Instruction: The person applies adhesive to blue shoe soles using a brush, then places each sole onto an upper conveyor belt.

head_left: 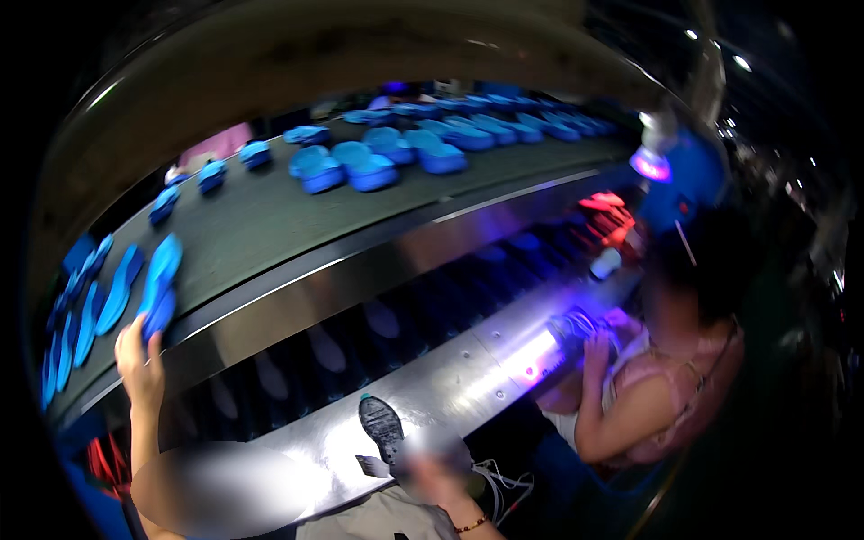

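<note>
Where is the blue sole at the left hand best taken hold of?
Probably take the blue sole by its near end, from the near side of the belt: it is long and narrow, with that end by the belt's edge, at the left hand.

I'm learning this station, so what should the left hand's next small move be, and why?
The left hand should probably secure its hold on the blue sole before drawing it nearer: it is at the sole's near end, by the edge of the belt, but blur leaves the grip unclear.
</note>
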`<control>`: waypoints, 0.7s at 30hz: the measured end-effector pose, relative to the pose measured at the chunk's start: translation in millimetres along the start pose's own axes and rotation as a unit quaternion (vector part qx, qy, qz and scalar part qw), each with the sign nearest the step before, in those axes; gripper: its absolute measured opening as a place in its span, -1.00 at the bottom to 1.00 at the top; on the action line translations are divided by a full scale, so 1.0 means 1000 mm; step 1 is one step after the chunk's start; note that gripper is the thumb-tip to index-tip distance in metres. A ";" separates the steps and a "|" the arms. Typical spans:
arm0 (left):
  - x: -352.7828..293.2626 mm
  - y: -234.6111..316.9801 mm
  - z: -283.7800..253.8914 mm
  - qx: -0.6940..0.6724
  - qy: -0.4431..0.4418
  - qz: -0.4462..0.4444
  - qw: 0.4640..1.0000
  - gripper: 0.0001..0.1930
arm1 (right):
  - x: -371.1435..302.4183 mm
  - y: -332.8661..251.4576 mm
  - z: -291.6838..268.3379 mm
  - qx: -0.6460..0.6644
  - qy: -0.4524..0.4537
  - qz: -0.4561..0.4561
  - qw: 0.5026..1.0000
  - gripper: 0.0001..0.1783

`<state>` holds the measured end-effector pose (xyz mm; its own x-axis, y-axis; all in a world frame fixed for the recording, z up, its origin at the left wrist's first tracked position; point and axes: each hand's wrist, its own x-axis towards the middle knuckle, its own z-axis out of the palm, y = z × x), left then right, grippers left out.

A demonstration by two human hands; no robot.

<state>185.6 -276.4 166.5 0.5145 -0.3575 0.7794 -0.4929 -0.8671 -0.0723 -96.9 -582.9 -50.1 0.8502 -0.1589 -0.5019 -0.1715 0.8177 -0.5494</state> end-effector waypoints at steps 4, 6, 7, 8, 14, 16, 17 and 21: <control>-0.026 -0.042 0.040 0.066 0.117 -0.001 0.991 -0.69 | 0.019 -0.008 -0.003 -0.054 -0.088 -0.006 0.995 -0.73; -0.027 -0.040 0.056 0.086 0.139 0.005 0.986 -0.67 | 0.034 -0.007 -0.009 -0.057 -0.081 -0.022 0.995 -0.71; -0.030 -0.042 0.056 0.087 0.146 0.017 0.985 -0.65 | 0.036 -0.005 -0.009 -0.029 -0.066 -0.005 0.997 -0.72; -0.029 -0.044 0.059 0.089 0.141 0.014 0.986 -0.64 | 0.039 -0.006 -0.009 -0.041 -0.076 -0.021 0.996 -0.73; -0.031 -0.054 0.058 0.084 0.127 0.001 0.988 -0.61 | 0.047 -0.021 0.002 -0.050 -0.147 0.004 0.988 -0.71; -0.030 -0.052 0.057 0.089 0.120 -0.001 0.989 -0.60 | 0.050 -0.025 0.003 -0.058 -0.195 0.029 0.979 -0.67; -0.028 -0.052 0.058 0.090 0.114 -0.003 0.989 -0.60 | 0.051 -0.025 0.006 -0.054 -0.173 0.028 0.983 -0.69; -0.028 -0.048 0.059 0.085 0.107 0.008 0.991 -0.59 | 0.058 -0.024 0.014 -0.055 -0.128 0.015 0.990 -0.73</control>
<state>235.9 -245.5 111.9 0.3377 -0.3046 0.8906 -0.3648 -0.9146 -0.1745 -36.9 -604.3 -56.6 0.9396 0.0221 -0.3415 -0.2404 0.7528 -0.6128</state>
